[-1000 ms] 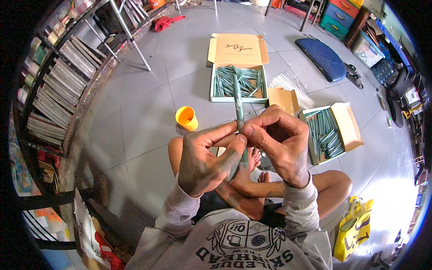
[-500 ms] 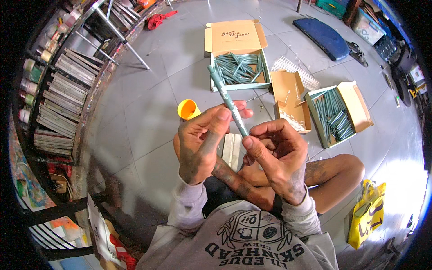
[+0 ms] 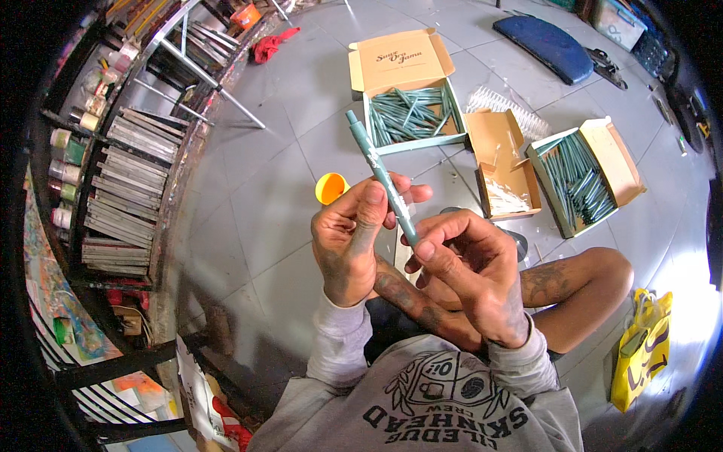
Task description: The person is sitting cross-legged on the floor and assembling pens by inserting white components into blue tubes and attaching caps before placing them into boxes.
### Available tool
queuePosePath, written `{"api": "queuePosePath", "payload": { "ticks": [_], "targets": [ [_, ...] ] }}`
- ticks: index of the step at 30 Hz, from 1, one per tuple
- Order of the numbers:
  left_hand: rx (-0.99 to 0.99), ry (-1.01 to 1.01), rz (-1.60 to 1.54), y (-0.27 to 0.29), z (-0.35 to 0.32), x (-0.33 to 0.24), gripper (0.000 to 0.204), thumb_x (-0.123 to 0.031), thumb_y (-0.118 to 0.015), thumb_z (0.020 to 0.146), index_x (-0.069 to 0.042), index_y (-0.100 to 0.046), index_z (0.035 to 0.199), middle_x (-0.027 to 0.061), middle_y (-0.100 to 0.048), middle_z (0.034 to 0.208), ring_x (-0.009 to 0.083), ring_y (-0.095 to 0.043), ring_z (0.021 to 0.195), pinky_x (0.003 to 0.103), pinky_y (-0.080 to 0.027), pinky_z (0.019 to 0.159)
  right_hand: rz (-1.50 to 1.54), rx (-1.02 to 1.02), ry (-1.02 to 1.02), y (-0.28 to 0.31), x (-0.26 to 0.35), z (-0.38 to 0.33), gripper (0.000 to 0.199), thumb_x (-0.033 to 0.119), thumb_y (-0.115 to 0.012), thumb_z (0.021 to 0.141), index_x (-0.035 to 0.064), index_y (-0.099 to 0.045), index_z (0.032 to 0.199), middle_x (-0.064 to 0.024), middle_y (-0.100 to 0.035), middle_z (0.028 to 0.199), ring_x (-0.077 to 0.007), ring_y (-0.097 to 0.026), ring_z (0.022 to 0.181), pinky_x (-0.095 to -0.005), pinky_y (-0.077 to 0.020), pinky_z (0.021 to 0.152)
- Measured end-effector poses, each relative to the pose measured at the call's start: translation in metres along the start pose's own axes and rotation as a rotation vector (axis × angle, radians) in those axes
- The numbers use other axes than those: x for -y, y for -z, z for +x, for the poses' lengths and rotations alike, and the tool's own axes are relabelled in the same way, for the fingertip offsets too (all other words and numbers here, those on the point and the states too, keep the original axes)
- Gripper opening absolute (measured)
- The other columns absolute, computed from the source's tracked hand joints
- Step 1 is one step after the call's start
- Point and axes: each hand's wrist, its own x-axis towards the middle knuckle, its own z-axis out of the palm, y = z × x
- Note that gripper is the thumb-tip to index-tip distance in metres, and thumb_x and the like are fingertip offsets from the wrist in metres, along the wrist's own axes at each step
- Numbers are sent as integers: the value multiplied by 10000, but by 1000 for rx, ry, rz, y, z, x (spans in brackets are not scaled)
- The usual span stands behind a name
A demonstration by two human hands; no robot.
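Observation:
A slim teal pen point(image 3: 380, 167) with white printing on its barrel slants between my hands, its free end pointing up and to the far left. My left hand point(image 3: 352, 232) pinches the barrel near the middle, thumb on the near side and fingers behind. The thumb and forefinger of my right hand point(image 3: 473, 265) hold the pen's lower end. Beyond my hands, an open carton point(image 3: 413, 147) holds many similar teal pens lying loosely crossed. To the right, a second open box point(image 3: 553, 185) contains more of them, lined up more closely.
Between the boxes stands a brown carton point(image 3: 527, 167) with small white pieces inside. A yellow cup point(image 3: 331, 188) is left of my hands. Racks of frames point(image 3: 124, 211) and jars line the left side. A yellow bag point(image 3: 640, 354) lies right, and a blue board point(image 3: 544, 50) lies farther off.
The whole scene has shifted slightly to the right in view. The pen has turned a little about its length, so its white print shows differently. Both hands keep hold of it.

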Motion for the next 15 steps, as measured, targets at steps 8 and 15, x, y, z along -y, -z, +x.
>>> {"api": "queuePosePath", "payload": {
  "ticks": [8,15],
  "targets": [
    [-16,-8,6,-6,1,-6,294,-221,-592,1016,51,-675,1092,132,-685,1065,276,-715,945,356,-567,837,77,38,-55,2,0,1,134,93,-647,973,-6,-564,1005,-48,-627,851,-86,-575,707,-226,-453,595],
    [-12,-19,53,-5,1,-11,310,-236,-594,1015,54,-673,1089,128,-682,1059,265,-715,934,330,-551,794,68,46,-84,4,0,1,144,112,-640,977,-2,-560,1012,-65,-634,865,-100,-604,723,-232,-480,612]
  ]
}}
